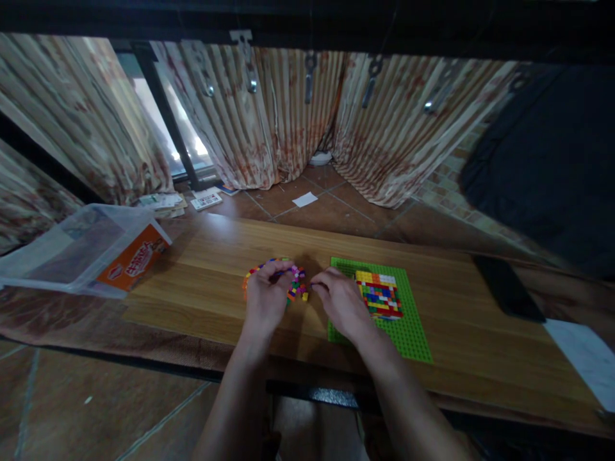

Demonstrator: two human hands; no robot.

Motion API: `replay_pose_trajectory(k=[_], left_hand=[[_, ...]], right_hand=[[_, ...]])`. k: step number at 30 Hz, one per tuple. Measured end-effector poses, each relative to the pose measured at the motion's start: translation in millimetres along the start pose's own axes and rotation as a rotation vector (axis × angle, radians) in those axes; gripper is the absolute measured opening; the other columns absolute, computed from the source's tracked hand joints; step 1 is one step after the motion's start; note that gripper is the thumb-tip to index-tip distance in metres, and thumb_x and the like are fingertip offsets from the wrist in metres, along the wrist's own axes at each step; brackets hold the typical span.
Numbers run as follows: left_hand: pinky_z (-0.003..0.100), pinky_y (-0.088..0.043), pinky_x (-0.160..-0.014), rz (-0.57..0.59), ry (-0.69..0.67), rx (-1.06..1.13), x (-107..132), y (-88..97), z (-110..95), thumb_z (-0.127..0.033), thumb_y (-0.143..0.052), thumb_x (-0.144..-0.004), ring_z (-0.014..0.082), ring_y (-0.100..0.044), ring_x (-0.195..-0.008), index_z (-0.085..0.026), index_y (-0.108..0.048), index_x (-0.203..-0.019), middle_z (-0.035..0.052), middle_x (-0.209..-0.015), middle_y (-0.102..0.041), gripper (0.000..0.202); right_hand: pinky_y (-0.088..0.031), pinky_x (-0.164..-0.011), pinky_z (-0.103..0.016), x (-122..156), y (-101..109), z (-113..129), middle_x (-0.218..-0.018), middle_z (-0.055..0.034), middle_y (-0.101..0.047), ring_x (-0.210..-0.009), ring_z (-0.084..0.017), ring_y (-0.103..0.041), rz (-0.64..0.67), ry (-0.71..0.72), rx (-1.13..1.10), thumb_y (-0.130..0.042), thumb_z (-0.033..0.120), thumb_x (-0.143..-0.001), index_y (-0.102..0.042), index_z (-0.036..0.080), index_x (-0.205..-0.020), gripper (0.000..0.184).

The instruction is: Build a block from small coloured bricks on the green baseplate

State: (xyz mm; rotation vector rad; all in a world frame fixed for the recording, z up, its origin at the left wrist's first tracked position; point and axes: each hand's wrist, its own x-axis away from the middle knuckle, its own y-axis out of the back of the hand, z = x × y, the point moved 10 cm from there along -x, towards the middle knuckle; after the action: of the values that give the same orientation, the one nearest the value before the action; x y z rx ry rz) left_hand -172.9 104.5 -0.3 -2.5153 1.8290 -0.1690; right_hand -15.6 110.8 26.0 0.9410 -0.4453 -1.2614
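My left hand (266, 293) rests on a pile of small coloured bricks (296, 284) on the wooden table (211, 282), its fingers curled down among them. Just to the right, my right hand (340, 296) has its fingertips pinched together at the pile's edge; what they hold is too small to make out. The heel of that hand lies over the left part of a green baseplate (408, 326). A block of red, yellow, blue and white bricks (379, 294) is built on the plate, close to the right of my right hand.
A clear plastic bin with an orange label (91, 246) lies on its side at the table's left end. A dark flat slab (507, 288) and white sheet (583, 362) lie at the right. Curtains (298, 115) hang behind, with papers (305, 199) on the tiled floor.
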Motion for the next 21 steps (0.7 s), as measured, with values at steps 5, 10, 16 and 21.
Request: replay_pose_trajectory(k=[5, 10, 16, 21], left_hand=[[0.028, -0.052, -0.078, 0.070, -0.158, 0.001, -5, -39.5, -10, -0.019, -0.069, -0.070, 0.0152, -0.067, -0.078, -0.018, -0.076, -0.081, 0.0030, -0.082, -0.075, 0.013], [0.028, -0.053, -0.078, 0.207, -0.211, -0.004, -13, -102.3, 2, -0.015, -0.063, -0.076, 0.0158, -0.068, -0.079, -0.019, -0.076, -0.083, 0.0031, -0.084, -0.076, 0.015], [0.030, -0.053, -0.085, 0.313, -0.244, -0.129, -6, -142.0, 17, -0.014, -0.061, -0.080, 0.0171, -0.070, -0.085, -0.021, -0.077, -0.086, 0.0025, -0.089, -0.076, 0.018], [0.031, -0.054, -0.087, 0.345, -0.234, -0.117, -9, -143.4, 22, -0.012, -0.063, -0.078, 0.0170, -0.070, -0.087, -0.019, -0.075, -0.099, 0.0044, -0.093, -0.075, 0.026]], right_hand=[[-0.048, -0.079, -0.032, 9, 75, -41, -0.091, -0.0044, -0.070, -0.084, -0.019, -0.064, -0.295, -0.108, -0.128, -0.056, 0.026, -0.089, -0.072, 0.022, -0.087, 0.017], [-0.049, -0.078, -0.035, 19, 97, -96, -0.089, -0.0054, -0.071, -0.079, -0.020, -0.065, -0.330, -0.230, -0.085, -0.056, 0.030, -0.084, -0.073, 0.021, -0.082, 0.019], [-0.047, -0.085, -0.035, 15, 87, -99, -0.093, -0.0051, -0.070, -0.089, -0.020, -0.064, -0.255, -0.173, -0.103, -0.057, 0.028, -0.085, -0.073, 0.022, -0.085, 0.018], [-0.047, -0.083, -0.034, 13, 79, -99, -0.091, -0.0045, -0.068, -0.087, -0.019, -0.063, -0.219, -0.145, -0.108, -0.058, 0.025, -0.086, -0.073, 0.022, -0.086, 0.016]])
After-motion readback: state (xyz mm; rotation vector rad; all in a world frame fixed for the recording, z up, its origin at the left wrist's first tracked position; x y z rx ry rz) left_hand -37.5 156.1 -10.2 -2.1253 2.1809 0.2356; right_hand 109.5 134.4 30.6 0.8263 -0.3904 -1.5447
